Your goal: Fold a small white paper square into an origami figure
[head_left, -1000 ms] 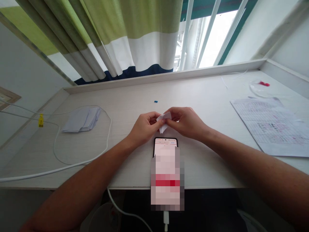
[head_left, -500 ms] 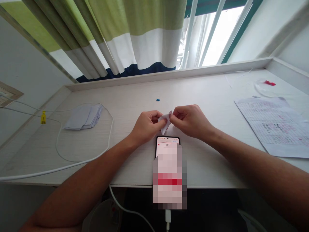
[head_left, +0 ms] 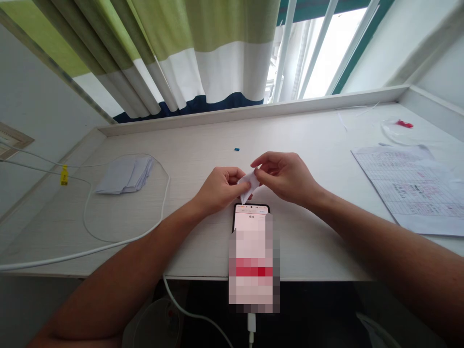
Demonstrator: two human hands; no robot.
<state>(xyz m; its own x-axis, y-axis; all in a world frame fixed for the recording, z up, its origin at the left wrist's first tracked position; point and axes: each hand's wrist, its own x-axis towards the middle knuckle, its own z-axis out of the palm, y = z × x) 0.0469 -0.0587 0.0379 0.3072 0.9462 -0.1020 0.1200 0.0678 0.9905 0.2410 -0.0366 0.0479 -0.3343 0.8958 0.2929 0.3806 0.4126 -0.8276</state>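
Observation:
A small folded piece of white paper (head_left: pixel 249 185) is held between my two hands, just beyond the top of a phone. My left hand (head_left: pixel 224 189) pinches it from the left, thumb pressed on its face. At its upper right corner, the thumb of my right hand (head_left: pixel 284 175) touches the paper, with the index finger lifted and curved above. The phone (head_left: pixel 252 210) lies under the hands, its lit screen mostly blurred out, and a white charging plug (head_left: pixel 251 323) sits in its lower end.
A stack of white paper sheets (head_left: pixel 121 176) lies to the left, ringed by a white cable (head_left: pixel 167 193) with a yellow tag (head_left: pixel 64 175). Beyond my hands is a tiny blue piece (head_left: pixel 237 149). Written sheets (head_left: pixel 413 193) and a red item (head_left: pixel 405 124) lie to the right.
The fingers of my right hand have lifted and spread slightly from the paper, the thumb staying at its corner. My left hand keeps its pinch. The phone screen's top has changed slightly.

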